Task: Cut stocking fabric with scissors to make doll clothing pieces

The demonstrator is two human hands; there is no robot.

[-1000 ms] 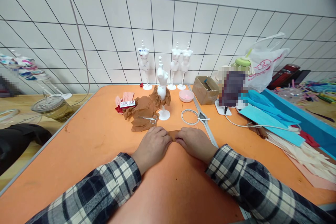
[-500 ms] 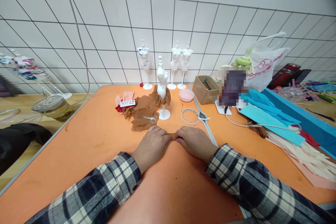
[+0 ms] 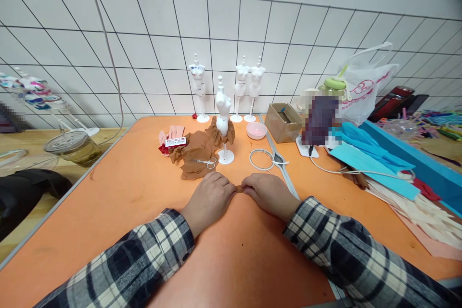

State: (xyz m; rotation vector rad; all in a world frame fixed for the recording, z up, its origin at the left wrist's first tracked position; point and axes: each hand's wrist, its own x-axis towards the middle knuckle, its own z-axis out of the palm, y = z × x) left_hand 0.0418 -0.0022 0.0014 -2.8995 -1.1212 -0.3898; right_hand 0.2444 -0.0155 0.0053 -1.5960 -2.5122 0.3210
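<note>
Between my two hands a small strip of brown fabric (image 3: pixel 239 188) shows, stretched low over the orange table. My left hand (image 3: pixel 212 197) pinches its left end, and my right hand (image 3: pixel 269 195) pinches the right end. Most of the strip is hidden under my fingers. Just beyond stands a small white mannequin (image 3: pixel 224 106) with gathered brown fabric around its hips. Left of it lies a heap of brown cloth (image 3: pixel 195 147), with small scissors (image 3: pixel 207 161) resting on top. A white hoop (image 3: pixel 262 159) lies behind my right hand.
At the back stand several white mannequins (image 3: pixel 198 79). A pink bowl (image 3: pixel 256 130) and a cardboard box (image 3: pixel 284 122) are to their right. Further right are a phone (image 3: pixel 320 120) on a stand, a cable and cloth pieces (image 3: pixel 375 168). A small labelled box (image 3: pixel 175 142) lies on the left.
Both hands stay almost in place, still gripping the brown strip. The piece showing between them looks slightly narrower and flatter.
</note>
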